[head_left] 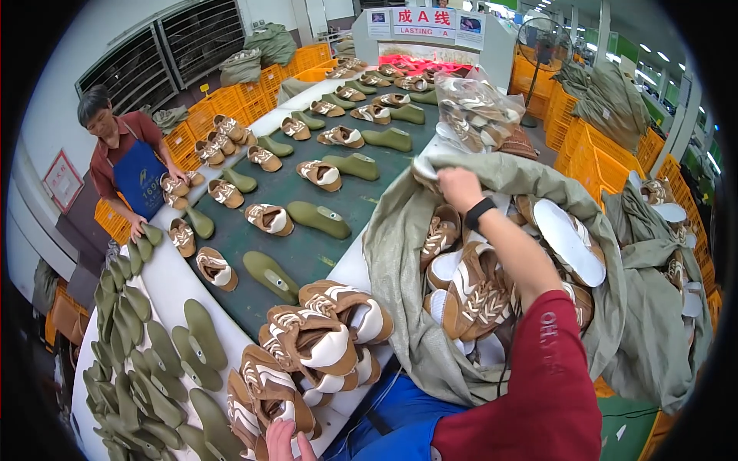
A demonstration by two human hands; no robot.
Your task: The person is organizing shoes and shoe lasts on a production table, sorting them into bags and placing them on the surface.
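Shoes [478,296] in brown with white stripes lie heaped in the open mouth of a grey-green sack [396,307], beneath and beside the right hand [459,190]. That hand is at the sack's far rim, its fingers curled in; whether they grip cloth or a pale shoe edge just there, I cannot tell.

Each shoe should be light, with a soft, matt upper that gives under a pinch and slips little. The heel looks firmer, and the flat white bottom [569,242] probably bends less than the sides. Nothing seems fragile, though the white parts could mark. A good hold would be around the heel, or thumb inside the opening with fingers outside; laces would make a poor, loose grip.

More shoes form a pile [327,346] on the near end of the white counter [165,280], left of the sack. The left hand [288,444] is at the lower edge, right beside the nearest shoe in that pile. It is partly cut off, so contact and how wide it stands cannot be told. Green foot-shaped moulds [204,334] lie beyond, to the left.
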